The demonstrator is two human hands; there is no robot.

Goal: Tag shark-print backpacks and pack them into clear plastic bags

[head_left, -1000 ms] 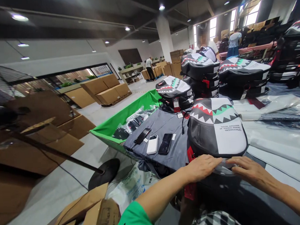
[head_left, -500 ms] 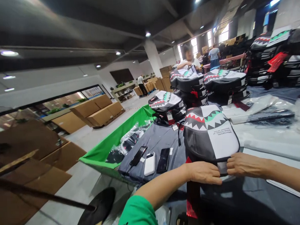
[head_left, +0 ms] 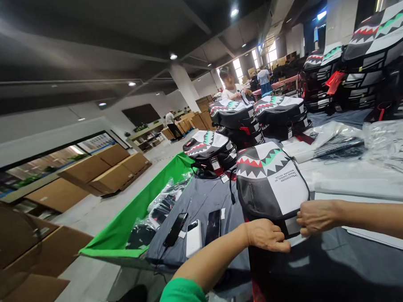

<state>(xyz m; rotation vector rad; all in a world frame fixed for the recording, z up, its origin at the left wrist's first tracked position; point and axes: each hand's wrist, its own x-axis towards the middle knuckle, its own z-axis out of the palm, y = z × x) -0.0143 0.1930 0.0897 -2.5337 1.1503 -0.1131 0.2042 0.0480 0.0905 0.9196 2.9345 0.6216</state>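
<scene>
A backpack [head_left: 273, 183] with a shark-mouth print in black, white, red and green lies flat on the grey table cloth [head_left: 203, 197] right in front of me. My left hand [head_left: 267, 236] is closed on the backpack's near edge. Beside it, my right hand [head_left: 314, 217] pinches the same edge, fingers curled. The two hands sit close together. What lies under the near edge is dark and hard to make out.
Two dark phones [head_left: 175, 229] and a white power bank [head_left: 193, 238] lie left of the backpack. A green bin [head_left: 124, 228] with bagged goods flanks the table. More shark backpacks [head_left: 236, 116] are stacked behind, plastic bags [head_left: 341, 147] to the right. A person [head_left: 230, 85] works at the far end. Cardboard boxes [head_left: 98, 173] stand left.
Both hands went from lying flat on the backpack's near end to gripping its edge and drew closer together. The camera view tilted up and swung right.
</scene>
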